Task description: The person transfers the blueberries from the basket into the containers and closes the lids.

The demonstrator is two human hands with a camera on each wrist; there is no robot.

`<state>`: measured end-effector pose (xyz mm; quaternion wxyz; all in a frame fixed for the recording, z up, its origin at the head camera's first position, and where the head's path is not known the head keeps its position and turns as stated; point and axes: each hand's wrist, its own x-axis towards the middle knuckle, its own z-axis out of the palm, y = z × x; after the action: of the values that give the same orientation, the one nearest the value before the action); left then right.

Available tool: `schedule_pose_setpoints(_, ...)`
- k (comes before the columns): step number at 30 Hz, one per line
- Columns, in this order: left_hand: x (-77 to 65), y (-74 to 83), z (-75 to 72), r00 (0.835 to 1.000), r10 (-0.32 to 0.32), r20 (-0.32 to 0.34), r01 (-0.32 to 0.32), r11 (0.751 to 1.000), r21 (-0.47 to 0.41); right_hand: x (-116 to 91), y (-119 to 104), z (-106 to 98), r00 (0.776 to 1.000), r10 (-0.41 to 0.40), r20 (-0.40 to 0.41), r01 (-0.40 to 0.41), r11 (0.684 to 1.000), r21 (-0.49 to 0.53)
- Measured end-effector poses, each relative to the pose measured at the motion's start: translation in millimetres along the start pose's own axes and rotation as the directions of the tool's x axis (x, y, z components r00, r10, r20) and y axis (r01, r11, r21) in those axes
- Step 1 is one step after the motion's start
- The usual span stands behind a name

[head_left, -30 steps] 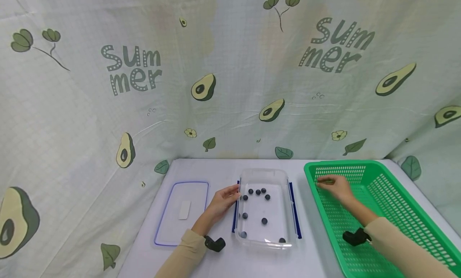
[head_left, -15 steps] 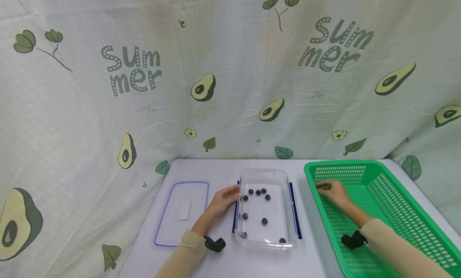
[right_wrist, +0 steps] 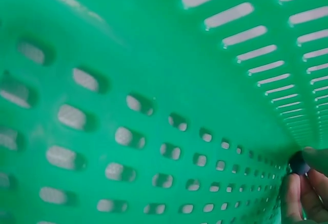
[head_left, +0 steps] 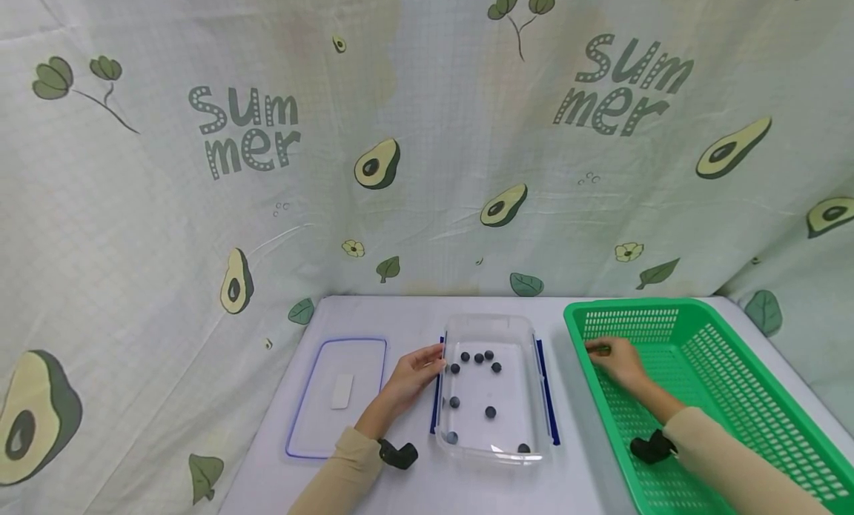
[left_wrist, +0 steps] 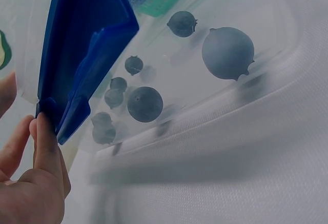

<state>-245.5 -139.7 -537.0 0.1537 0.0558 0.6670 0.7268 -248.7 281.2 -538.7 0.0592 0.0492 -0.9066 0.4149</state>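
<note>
My left hand point(head_left: 407, 378) is at the left side of a clear plastic container point(head_left: 470, 452) holding several blueberries point(head_left: 490, 412). Its fingertips grip the container's side by a blue latch point(left_wrist: 84, 44), which hangs folded down; in the left wrist view the blueberries point(left_wrist: 228, 53) show through the clear wall. Inside a green basket point(head_left: 607, 433), my right hand point(head_left: 620, 363) is low by the left wall near the far corner. It pinches one dark blueberry point(right_wrist: 299, 163) between thumb and fingers, seen in the right wrist view; the head view does not show that berry.
A clear lid with a blue rim point(head_left: 290, 426) lies left of the container, with a white rectangular piece point(head_left: 342, 390) on or under it. A second blue latch point(head_left: 547, 389) hangs on the container's right side. The printed curtain point(head_left: 434, 130) stands behind the white table point(head_left: 414, 307).
My right hand has moved slightly left and down toward the basket's left wall. The left hand and the container have stayed in place.
</note>
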Motion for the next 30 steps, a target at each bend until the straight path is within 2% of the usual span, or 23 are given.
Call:
schedule_pose_setpoints(11,2.4,2.0,2.2,1.0,0.01,-0.009,-0.01,1.0,0.001,5,-1,2,0.999,-0.015,-0.032,0.015,1.0,-0.014)
schedule_pose_setpoints(18,1.9,0.9,3.1,1.0,0.003,-0.006,-0.003,1.0,-0.005,6,1,-2,0.999,-0.032,-0.018,0.032,0.999,-0.002)
schedule_pose_setpoints(30,1.7,1.2,2.8,1.0,0.021,0.009,-0.021,1.0,-0.01,12,-3,-16,1.0,0.016,-0.027,-0.015,0.999,0.044)
